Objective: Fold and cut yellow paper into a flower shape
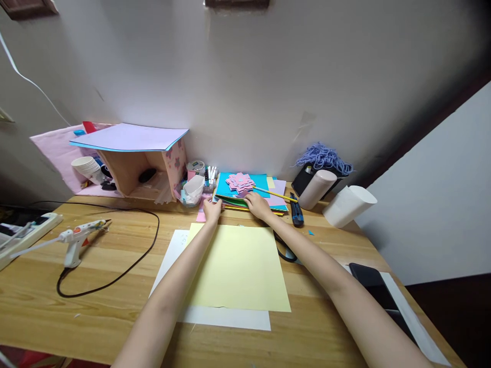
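Both arms reach across the table to a stack of coloured paper near the wall. My left hand is closed at the stack's near left corner. With closed fingers, my right hand grips the front edge, where the top sheets are raised a little and a green layer shows. A layered pink paper flower and a yellow pencil lie on the stack. Under my forearms lies a pale yellow sheet, over a white sheet. My fingertips are partly hidden.
A glue gun with a black cord and a power strip are at the left. Behind them stands a cardboard box. Right of the stack are a utility knife, paper rolls and purple yarn; a phone lies nearer.
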### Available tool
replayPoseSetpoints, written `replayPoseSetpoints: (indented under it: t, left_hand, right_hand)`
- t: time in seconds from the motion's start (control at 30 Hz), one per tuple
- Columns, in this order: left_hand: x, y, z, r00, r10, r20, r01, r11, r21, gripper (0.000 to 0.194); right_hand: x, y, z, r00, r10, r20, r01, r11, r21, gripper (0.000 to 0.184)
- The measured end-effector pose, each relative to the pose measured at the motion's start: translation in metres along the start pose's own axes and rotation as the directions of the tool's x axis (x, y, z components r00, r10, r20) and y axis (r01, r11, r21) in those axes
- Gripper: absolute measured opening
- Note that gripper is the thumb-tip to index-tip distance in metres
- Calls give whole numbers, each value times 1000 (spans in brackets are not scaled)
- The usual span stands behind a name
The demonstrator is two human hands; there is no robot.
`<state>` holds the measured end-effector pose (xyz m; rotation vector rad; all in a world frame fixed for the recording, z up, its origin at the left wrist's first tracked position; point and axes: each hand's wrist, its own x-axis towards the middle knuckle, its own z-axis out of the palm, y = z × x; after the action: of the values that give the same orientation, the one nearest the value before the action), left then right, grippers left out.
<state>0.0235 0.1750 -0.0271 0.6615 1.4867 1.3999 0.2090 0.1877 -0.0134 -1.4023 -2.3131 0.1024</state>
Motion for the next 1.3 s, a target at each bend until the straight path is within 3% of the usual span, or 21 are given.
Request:
replayPoseSetpoints:
  t: [0.13,0.27,0.57,0.87,1.07,1.3]
  left_hand:
    - [1,7,-6,989,129,-79,-110,973,205,36]
    - [2,10,-9,968,231,-93,-178,904,389,33]
    - [3,13,-6,963,269,1,-211,755,620,18]
    - [-9,18,0,956,290,-28,-171,636,752,23]
    - [-18,21,8,925,373,-66,-174,572,801,25]
    - [-7,29,11,954,297,50,-235,631,739,19]
  right_hand:
    - [-5,-5,-4,999,-48,-2,48,997,-58,25]
    - [-9,-8,-4,997,-79,-13,78,992,-104,26]
    - [-9,-12,-2,993,-119,-27,112,975,-194,31]
    - [-3,-16,8,996,-84,-1,79,950,-303,31]
    - [-1,-15,0,991,-94,93,120,933,-339,27]
    - [10,-17,-14,978,-51,203,122,928,-353,27]
